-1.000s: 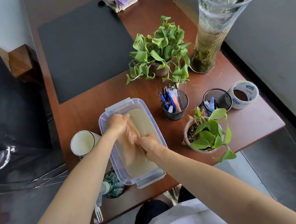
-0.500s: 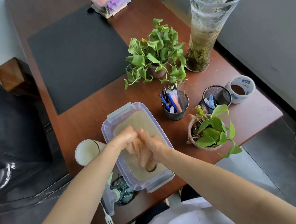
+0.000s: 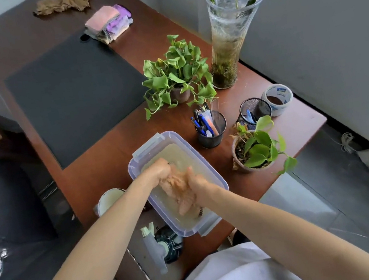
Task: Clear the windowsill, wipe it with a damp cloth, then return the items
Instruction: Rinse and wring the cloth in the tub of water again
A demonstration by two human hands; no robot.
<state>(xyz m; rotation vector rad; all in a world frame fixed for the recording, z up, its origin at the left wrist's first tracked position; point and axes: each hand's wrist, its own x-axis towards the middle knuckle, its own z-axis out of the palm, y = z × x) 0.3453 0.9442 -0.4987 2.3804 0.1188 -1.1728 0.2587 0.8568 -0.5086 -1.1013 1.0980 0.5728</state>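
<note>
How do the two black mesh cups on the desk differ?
The left mesh cup is crammed with pens; the right mesh cup holds a blue item or two. The left one stands unobstructed; the right one is partly hidden by leaves of the small plant. Both are black, round, upright.

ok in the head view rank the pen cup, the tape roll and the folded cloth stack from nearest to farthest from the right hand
From the right hand, which grips the wet cloth:
1. pen cup, just beyond the hand, slightly right
2. tape roll, near the desk's right edge
3. folded cloth stack, toward the far end, to the left
</note>
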